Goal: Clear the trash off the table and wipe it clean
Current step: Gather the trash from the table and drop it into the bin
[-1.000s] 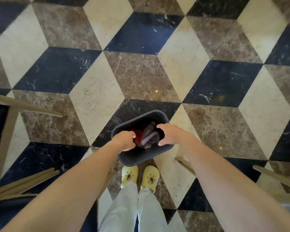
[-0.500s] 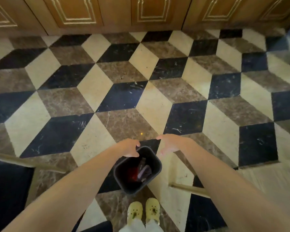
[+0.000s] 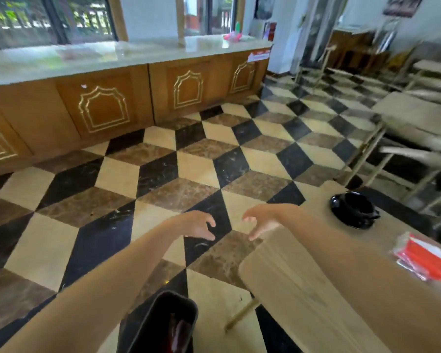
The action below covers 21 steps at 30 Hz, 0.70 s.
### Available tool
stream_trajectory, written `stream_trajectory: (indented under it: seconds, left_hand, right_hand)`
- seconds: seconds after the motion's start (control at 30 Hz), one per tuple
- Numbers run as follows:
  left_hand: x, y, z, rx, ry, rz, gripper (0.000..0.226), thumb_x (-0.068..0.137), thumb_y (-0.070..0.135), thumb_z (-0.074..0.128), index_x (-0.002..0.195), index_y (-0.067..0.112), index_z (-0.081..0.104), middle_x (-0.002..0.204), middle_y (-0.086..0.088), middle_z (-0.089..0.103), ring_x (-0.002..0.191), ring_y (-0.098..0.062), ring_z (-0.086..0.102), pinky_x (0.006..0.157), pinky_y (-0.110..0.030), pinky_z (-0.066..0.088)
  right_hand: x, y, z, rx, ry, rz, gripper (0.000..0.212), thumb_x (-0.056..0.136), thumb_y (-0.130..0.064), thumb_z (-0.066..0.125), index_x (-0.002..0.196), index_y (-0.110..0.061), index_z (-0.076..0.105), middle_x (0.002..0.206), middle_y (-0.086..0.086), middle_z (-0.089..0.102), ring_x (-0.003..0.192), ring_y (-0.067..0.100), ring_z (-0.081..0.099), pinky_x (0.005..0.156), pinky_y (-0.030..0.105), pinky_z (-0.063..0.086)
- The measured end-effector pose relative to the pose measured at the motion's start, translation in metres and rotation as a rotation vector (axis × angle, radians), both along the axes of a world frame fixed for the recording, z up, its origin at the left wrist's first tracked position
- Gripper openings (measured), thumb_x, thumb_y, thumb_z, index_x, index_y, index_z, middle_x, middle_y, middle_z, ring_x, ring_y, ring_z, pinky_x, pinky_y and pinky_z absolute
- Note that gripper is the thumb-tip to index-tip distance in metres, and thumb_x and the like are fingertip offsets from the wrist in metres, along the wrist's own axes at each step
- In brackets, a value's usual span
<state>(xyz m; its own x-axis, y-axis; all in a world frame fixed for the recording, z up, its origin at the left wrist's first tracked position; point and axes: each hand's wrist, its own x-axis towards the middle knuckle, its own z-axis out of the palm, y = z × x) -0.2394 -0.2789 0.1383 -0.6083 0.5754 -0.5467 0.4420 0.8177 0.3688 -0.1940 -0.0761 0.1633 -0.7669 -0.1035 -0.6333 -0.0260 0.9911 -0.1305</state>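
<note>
Both hands hover empty over the floor, left hand [image 3: 197,225] and right hand [image 3: 261,221] each with a loose, spread grip. The dark bin [image 3: 163,324] holding trash stands on the floor below, beside the wooden desk [image 3: 290,289]. On the desk lie a black ashtray [image 3: 354,208] and a red-and-white packet [image 3: 423,261]; its writing is too blurred to read.

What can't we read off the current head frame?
- Bin: cut by the bottom edge; contents dark and unclear.
- Red packet: motion-blurred, print unreadable.
- Black item on the table: blurred, type unclear.
- Table's right part: hidden by the right forearm, beyond the right hand.
- Counter items: too small.
</note>
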Motion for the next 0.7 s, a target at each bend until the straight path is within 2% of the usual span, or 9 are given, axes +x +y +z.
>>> stream_trajectory:
  seconds: [0.07,0.17,0.27,0.3,0.4,0.47,0.57,0.63,0.7]
  left_hand:
    - [0.003,0.043,0.02,0.016,-0.006,-0.097,0.047,0.093,0.033,0.054,0.135,0.015,0.046,0.137,-0.003,0.052,0.121,-0.023,0.052,0.097,-0.033,0.045]
    - [0.02,0.113,0.041,-0.014,0.072,-0.283,0.045,0.097,0.031,0.046,0.132,0.003,0.05,0.123,-0.007,0.057,0.121,-0.031,0.052,0.095,-0.032,0.04]
    - [0.043,0.181,0.055,0.015,0.128,-0.359,0.044,0.096,0.032,0.048,0.131,0.006,0.052,0.128,-0.009,0.056,0.124,-0.028,0.05,0.095,-0.033,0.038]
    - [0.05,0.203,0.057,0.028,0.107,-0.366,0.045,0.094,0.034,0.05,0.132,0.009,0.051,0.126,-0.005,0.056,0.125,-0.026,0.05,0.094,-0.032,0.039]
    - [0.077,0.268,0.053,0.06,0.015,-0.367,0.053,0.089,0.039,0.055,0.138,0.022,0.044,0.14,0.002,0.05,0.124,-0.019,0.051,0.097,-0.031,0.042]
    - [0.091,0.292,0.046,0.1,0.011,-0.361,0.051,0.087,0.04,0.059,0.135,0.026,0.047,0.137,0.004,0.054,0.119,-0.017,0.055,0.094,-0.028,0.043]
    - [0.122,0.338,0.024,0.157,-0.02,-0.402,0.048,0.085,0.035,0.064,0.13,0.021,0.053,0.13,0.0,0.059,0.117,-0.018,0.056,0.096,-0.029,0.042]
    - [0.144,0.364,0.003,0.167,-0.102,-0.42,0.046,0.086,0.027,0.065,0.129,0.014,0.053,0.129,-0.007,0.058,0.116,-0.021,0.057,0.098,-0.031,0.044]
    - [0.164,0.384,-0.017,0.154,-0.14,-0.441,0.046,0.086,0.024,0.065,0.129,0.013,0.052,0.129,-0.009,0.058,0.115,-0.021,0.058,0.097,-0.031,0.044]
  right_hand:
    - [0.021,0.035,0.013,-0.001,0.029,-0.066,0.07,0.084,-0.04,0.064,0.143,-0.02,0.033,0.15,0.002,0.036,0.137,0.025,0.035,0.111,0.038,0.031]
    - [0.06,0.092,0.027,-0.039,0.08,-0.186,0.066,0.086,-0.037,0.063,0.142,-0.02,0.034,0.147,0.001,0.04,0.134,0.023,0.038,0.109,0.034,0.031]
    - [0.108,0.151,0.032,-0.087,0.122,-0.335,0.059,0.088,-0.036,0.06,0.141,-0.021,0.037,0.143,-0.001,0.044,0.13,0.02,0.043,0.106,0.03,0.033]
    - [0.126,0.17,0.031,-0.101,0.129,-0.396,0.057,0.089,-0.037,0.058,0.14,-0.022,0.038,0.142,-0.002,0.045,0.129,0.019,0.044,0.106,0.03,0.034]
    - [0.189,0.227,0.014,-0.117,0.179,-0.573,0.051,0.089,-0.038,0.054,0.136,-0.025,0.043,0.139,-0.003,0.05,0.125,0.016,0.048,0.108,0.033,0.038]
    - [0.224,0.247,0.002,-0.124,0.208,-0.656,0.05,0.088,-0.035,0.056,0.136,-0.023,0.044,0.137,-0.002,0.052,0.122,0.017,0.051,0.105,0.033,0.041]
    - [0.279,0.275,-0.016,-0.194,0.246,-0.817,0.054,0.089,-0.025,0.059,0.139,-0.02,0.04,0.133,0.002,0.053,0.116,0.019,0.054,0.1,0.031,0.045]
    - [0.311,0.288,-0.031,-0.234,0.235,-0.95,0.047,0.09,-0.023,0.059,0.135,-0.017,0.046,0.132,0.003,0.056,0.118,0.019,0.055,0.099,0.027,0.043]
    - [0.338,0.302,-0.045,-0.23,0.235,-1.079,0.039,0.091,-0.02,0.058,0.128,-0.006,0.054,0.127,0.01,0.06,0.119,0.025,0.055,0.099,0.028,0.043]
